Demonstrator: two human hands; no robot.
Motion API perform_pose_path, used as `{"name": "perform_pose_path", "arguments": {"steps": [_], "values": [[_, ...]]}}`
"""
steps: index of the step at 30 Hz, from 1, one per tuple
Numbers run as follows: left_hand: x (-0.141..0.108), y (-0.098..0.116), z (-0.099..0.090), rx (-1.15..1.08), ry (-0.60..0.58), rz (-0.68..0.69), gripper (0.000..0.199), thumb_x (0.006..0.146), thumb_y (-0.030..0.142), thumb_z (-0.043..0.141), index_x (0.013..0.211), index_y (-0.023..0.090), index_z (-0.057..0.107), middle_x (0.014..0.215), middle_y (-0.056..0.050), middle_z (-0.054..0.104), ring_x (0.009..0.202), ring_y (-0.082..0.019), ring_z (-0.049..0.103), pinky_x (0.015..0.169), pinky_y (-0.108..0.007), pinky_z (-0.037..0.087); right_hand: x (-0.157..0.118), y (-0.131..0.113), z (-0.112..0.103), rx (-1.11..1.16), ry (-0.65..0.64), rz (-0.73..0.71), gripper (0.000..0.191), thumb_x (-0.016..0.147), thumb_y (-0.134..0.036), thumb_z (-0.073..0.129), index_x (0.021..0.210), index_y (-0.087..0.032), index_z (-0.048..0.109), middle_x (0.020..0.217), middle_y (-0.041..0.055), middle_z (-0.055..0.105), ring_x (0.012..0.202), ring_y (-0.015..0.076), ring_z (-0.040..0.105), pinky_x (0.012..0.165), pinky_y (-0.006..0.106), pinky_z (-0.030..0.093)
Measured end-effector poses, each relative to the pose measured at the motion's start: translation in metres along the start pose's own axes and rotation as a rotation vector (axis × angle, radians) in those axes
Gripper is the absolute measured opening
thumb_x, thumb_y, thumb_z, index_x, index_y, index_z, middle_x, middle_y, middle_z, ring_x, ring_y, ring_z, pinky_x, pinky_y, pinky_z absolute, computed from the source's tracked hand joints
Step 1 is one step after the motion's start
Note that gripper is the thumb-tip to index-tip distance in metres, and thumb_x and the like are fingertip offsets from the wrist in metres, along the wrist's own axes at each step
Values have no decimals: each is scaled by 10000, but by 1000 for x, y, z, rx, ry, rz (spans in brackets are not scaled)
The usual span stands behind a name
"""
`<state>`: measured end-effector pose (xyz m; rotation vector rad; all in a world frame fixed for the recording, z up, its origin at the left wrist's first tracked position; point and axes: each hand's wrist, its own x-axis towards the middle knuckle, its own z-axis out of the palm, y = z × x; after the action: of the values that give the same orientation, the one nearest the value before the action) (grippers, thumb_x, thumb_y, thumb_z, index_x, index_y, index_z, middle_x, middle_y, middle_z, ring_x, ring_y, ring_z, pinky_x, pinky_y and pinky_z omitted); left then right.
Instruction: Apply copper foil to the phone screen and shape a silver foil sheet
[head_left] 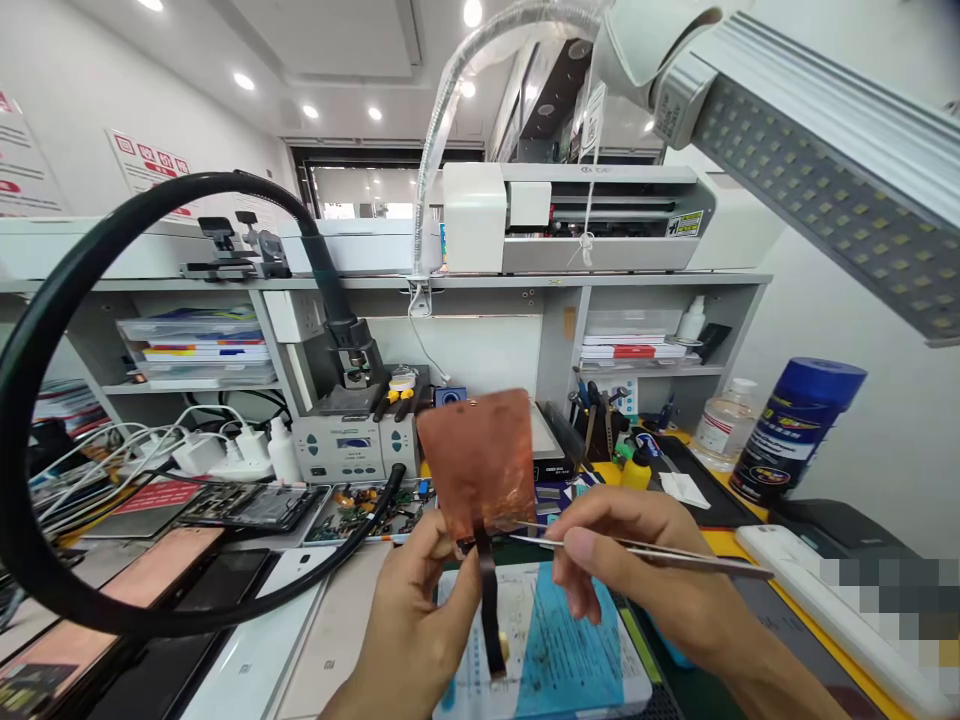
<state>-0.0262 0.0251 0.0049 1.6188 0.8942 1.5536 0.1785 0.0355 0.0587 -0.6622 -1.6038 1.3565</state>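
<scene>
My left hand [420, 610] pinches the lower edge of a thin copper-coloured sheet [480, 450], held upright above the bench. From the sheet's bottom a dark flat ribbon cable [489, 610] hangs down. Between the thumb and fingers of my right hand [630, 550] is a pair of metal tweezers [682, 557]. The tips point left, close to the sheet's lower edge beside the cable; whether they touch it I cannot tell. Beneath both hands lies a blue-and-white box [577, 640] with writing on its top.
A black hose [97, 225] loops across the left side from a grey hot-air station [352, 440]. Phones and panels [247, 640] cover the bench's left. A spray can [795, 430] and a clear bottle [726, 425] stand at right. An LED lamp [825, 180] hangs overhead.
</scene>
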Motion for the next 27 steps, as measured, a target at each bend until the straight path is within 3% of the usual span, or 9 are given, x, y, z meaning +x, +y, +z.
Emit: {"name": "perform_pose_path", "arguments": {"steps": [2, 5, 9, 18, 22, 27], "values": [[-2, -2, -2, 145, 8, 133, 151, 952, 176, 564, 1081, 218, 630, 900, -23, 679, 793, -149, 617, 773, -245, 515, -2, 1, 2, -58, 6, 5, 184, 940, -329, 663, 903, -157, 716, 713, 31, 706, 562, 102, 643, 518, 196, 520], [-1, -3, -4, 341, 19, 345, 232, 925, 74, 550, 1100, 207, 625, 845, -11, 639, 749, -138, 595, 744, -232, 502, -4, 0, 2, -114, 22, 19, 90, 909, -271, 697, 930, -186, 679, 740, 16, 712, 601, 107, 654, 560, 197, 541], [2, 1, -4, 386, -41, 476, 336, 905, -3, 531, 1184, 161, 622, 872, -39, 647, 748, -136, 588, 690, -228, 499, -5, -1, 3, -276, 1, -36, 59, 875, -201, 719, 919, -187, 683, 736, 13, 708, 641, 117, 667, 559, 178, 549], [0, 0, -6, 337, -101, 419, 340, 918, -3, 529, 1205, 158, 616, 917, -51, 667, 785, -136, 603, 706, -243, 499, 0, -4, 9, -296, 42, -89, 62, 841, -216, 762, 799, -171, 769, 611, -9, 712, 504, 78, 652, 493, 108, 538], [-2, -1, -7, 332, -85, 376, 343, 924, 21, 539, 1202, 205, 624, 928, -30, 673, 812, -133, 632, 737, -230, 514, -3, -3, 5, -524, 55, -318, 10, 824, -189, 783, 818, -197, 786, 658, -14, 743, 558, 99, 692, 566, 130, 553], [-3, -4, -4, 255, -42, 340, 343, 933, 50, 546, 1185, 268, 627, 969, -12, 702, 885, -146, 670, 779, -226, 534, -5, -9, 11, -797, 63, -589, 127, 819, -113, 774, 909, -201, 755, 833, -4, 797, 729, 116, 751, 712, 105, 549]]}}
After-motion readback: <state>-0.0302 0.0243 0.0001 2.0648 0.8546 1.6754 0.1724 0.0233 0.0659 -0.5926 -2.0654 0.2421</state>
